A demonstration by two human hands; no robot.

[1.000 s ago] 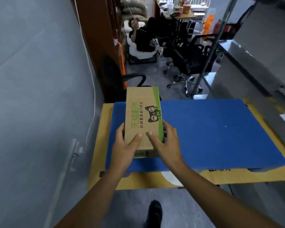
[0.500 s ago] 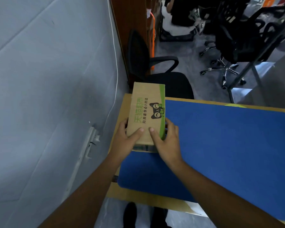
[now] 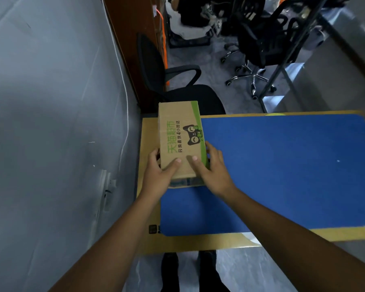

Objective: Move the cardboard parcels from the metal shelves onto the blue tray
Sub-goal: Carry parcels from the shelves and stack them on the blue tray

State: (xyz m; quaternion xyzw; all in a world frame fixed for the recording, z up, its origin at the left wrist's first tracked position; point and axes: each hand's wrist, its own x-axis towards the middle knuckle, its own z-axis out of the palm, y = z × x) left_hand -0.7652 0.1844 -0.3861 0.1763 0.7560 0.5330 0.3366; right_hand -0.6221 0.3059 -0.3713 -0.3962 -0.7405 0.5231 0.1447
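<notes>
A long cardboard parcel [image 3: 180,131] with green print and a black cat logo lies lengthwise over the far left corner of the blue tray [image 3: 282,169]. My left hand [image 3: 158,175] grips its near left side with the thumb on top. My right hand [image 3: 212,168] grips its near right side the same way. The tray rests on a flat sheet of brown cardboard [image 3: 149,157]. Whether the parcel touches the tray or hangs just above it I cannot tell.
A grey wall [image 3: 51,123] with a white cable runs close along the left. A black office chair [image 3: 177,89] stands just beyond the tray, another chair [image 3: 259,45] farther back. A metal shelf frame [image 3: 282,66] rises at the right. My feet are below the cardboard's near edge.
My head has tilted down and I have stepped closer; the parcel, held in both hands, has come lower over the tray's left corner.
</notes>
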